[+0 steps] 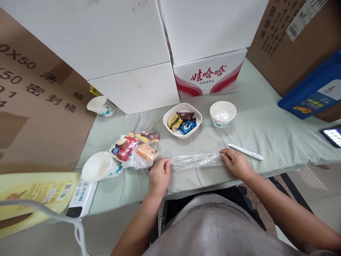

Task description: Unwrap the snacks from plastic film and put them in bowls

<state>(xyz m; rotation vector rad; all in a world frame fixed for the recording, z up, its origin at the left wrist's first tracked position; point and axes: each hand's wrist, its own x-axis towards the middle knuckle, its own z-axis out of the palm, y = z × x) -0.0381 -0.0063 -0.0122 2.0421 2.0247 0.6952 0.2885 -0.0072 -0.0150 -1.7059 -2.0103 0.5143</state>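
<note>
A strip of clear plastic wrap (pixel 195 160) lies stretched across the pale green table cloth (pixel 266 131) near its front edge. My left hand (pixel 159 176) pinches the strip's left end, fingers closed on it. At the right end, my right hand (pixel 236 163) grips the wrap with curled fingers. Just beyond the wrap stands a white square bowl (pixel 182 120) holding several wrapped snacks. To its right is a white paper bowl (pixel 223 113) with clear film inside.
A clear bag of packaged snacks (pixel 134 148) lies left of my left hand, with a paper bowl (pixel 100 167) beside it. Another paper cup (pixel 100 105) is at the back left. A white pen-like tool (pixel 245 151) lies near my right hand. Cardboard boxes (pixel 210 73) wall the back; a phone (pixel 332 136) sits far right.
</note>
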